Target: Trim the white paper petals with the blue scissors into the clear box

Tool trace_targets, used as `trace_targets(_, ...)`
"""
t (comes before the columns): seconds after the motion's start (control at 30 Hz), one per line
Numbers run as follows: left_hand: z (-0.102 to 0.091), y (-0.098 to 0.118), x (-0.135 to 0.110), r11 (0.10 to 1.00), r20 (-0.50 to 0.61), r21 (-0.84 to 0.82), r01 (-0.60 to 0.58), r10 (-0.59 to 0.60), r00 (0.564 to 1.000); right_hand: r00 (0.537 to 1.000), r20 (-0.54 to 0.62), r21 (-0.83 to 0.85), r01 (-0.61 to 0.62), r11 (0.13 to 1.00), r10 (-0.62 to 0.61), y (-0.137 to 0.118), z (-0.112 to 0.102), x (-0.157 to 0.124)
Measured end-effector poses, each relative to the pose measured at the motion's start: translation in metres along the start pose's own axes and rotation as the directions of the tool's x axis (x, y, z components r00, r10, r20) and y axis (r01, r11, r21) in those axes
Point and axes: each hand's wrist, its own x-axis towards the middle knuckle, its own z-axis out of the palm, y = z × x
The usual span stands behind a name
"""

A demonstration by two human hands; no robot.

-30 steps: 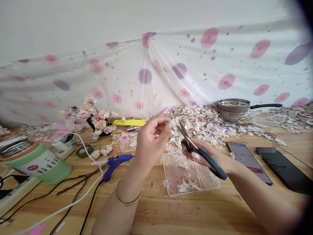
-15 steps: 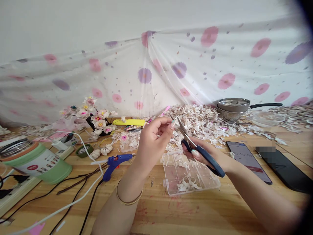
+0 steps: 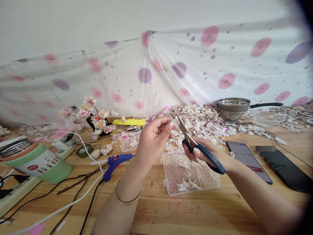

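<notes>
My left hand (image 3: 156, 132) is raised above the table, thumb and finger pinched on a small thin whitish piece (image 3: 175, 122). My right hand (image 3: 207, 151) grips a pair of scissors (image 3: 207, 156) with dark blue handles. The blades are parted and point up and left, their tips close to the whitish piece; whether they touch it I cannot tell. Below both hands lies a clear plastic compartment box (image 3: 173, 192) with white flakes (image 3: 189, 185) in it. Behind the hands spreads a heap of pale dried petal-like scraps (image 3: 195, 114).
At left are a blue glue gun (image 3: 114, 163), a green flask (image 3: 49, 166), cables, a power strip (image 3: 14, 195) and green tape (image 3: 84, 150). Handmade flowers (image 3: 100, 120) stand behind. Two phones (image 3: 249, 161) lie at right, with metal bowls (image 3: 232, 107) at the back.
The whitish piece now shows more between my left fingertips and the blades. My left hand has turned slightly, and the scissors have shifted a little.
</notes>
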Motion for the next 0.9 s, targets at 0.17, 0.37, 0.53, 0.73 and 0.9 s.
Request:
trace_targets(0.17,-0.002,0.000,-0.001,1.000,0.007,-0.002,0.007,-0.007,1.000,0.999,0.034,0.068,-0.015,0.998,0.012,0.004,-0.003,0.000)
trace_targets(0.37,-0.002,-0.001,0.001,1.000,0.003,0.012,0.021,-0.021,1.000,1.000,0.019,0.096,-0.016,0.995,0.015,0.007,-0.004,0.000)
trace_targets(0.53,-0.004,-0.001,0.001,0.999,0.013,0.042,0.030,-0.031,0.999,0.999,0.013,0.124,-0.042,0.991,0.041,0.006,-0.005,0.001)
trace_targets(0.73,-0.010,-0.004,0.000,0.978,0.031,0.210,0.000,-0.007,0.999,0.989,-0.037,0.064,-0.140,0.988,0.143,-0.002,-0.010,0.000)
trace_targets(0.9,-0.007,-0.006,0.001,0.986,0.060,0.162,0.026,-0.036,0.998,0.974,-0.080,0.003,-0.214,0.977,0.213,-0.003,-0.016,0.000)
